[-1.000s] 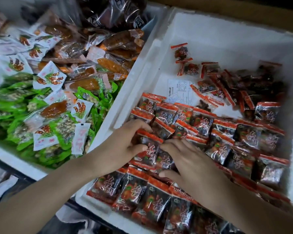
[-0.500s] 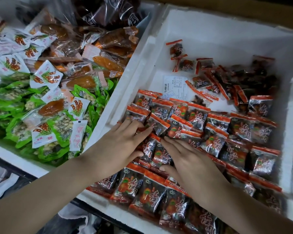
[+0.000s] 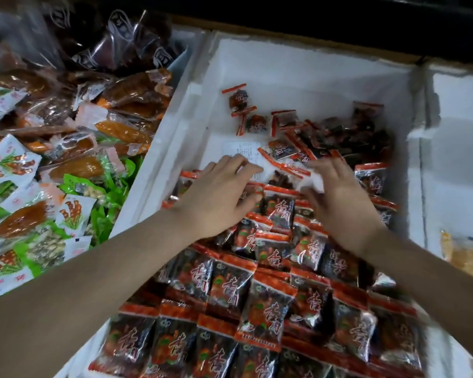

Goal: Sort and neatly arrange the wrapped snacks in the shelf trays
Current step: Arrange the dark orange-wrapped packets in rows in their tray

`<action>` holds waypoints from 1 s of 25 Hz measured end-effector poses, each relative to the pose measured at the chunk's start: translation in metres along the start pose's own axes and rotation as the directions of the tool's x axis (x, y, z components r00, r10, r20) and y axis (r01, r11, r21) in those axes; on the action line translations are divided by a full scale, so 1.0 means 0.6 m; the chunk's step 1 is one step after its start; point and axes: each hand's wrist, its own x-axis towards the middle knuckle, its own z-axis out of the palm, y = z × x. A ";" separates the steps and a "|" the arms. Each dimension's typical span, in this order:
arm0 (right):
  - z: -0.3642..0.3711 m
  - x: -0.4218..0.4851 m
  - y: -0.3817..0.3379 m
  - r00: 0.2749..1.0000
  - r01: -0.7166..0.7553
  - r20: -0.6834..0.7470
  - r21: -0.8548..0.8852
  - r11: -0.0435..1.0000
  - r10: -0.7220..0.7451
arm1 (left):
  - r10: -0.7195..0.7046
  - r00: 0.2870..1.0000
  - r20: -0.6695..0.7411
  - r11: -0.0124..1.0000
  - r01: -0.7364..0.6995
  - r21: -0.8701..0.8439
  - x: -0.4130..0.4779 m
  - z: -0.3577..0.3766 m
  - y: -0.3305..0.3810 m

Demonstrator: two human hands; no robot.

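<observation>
Snacks in red-and-dark wrappers fill the near half of a white foam tray, laid in overlapping rows that run from its near edge up to about its middle. More of the same packs lie in a loose pile in the far right part of the tray, and a few single packs sit apart near its far wall. A paper slip lies on the bare tray floor just beyond the rows.

Both arms reach in from the near side. The left hand lies palm down on the far left end of the rows, its fingers straight and spread, gripping nothing, with the fingertips reaching the slip. The right hand is over the far right end of the rows, beside the loose pile. It is blurred, and whether its fingers hold a pack cannot be told.

Left of the tray lie heaps of other packs: green packs nearest, white packs further left, orange packs beyond them and dark packs at the far end. Right of the tray stands a second foam tray with yellow packs in it.
</observation>
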 end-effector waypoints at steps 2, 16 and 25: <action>0.000 0.040 0.053 0.987 -0.146 0.048 -0.089 0.985 0.151 | -0.013 0.999 0.032 1.000 0.013 0.021 0.065 0.022 0.004; -0.015 0.101 0.123 0.978 -0.193 0.093 0.096 0.976 0.185 | -0.326 0.945 0.037 0.944 0.328 -0.035 0.238 0.098 0.021; -0.041 0.099 0.058 0.956 -0.071 -0.241 0.371 0.926 0.169 | -0.449 0.882 -0.144 0.746 0.281 -0.604 0.199 0.058 0.009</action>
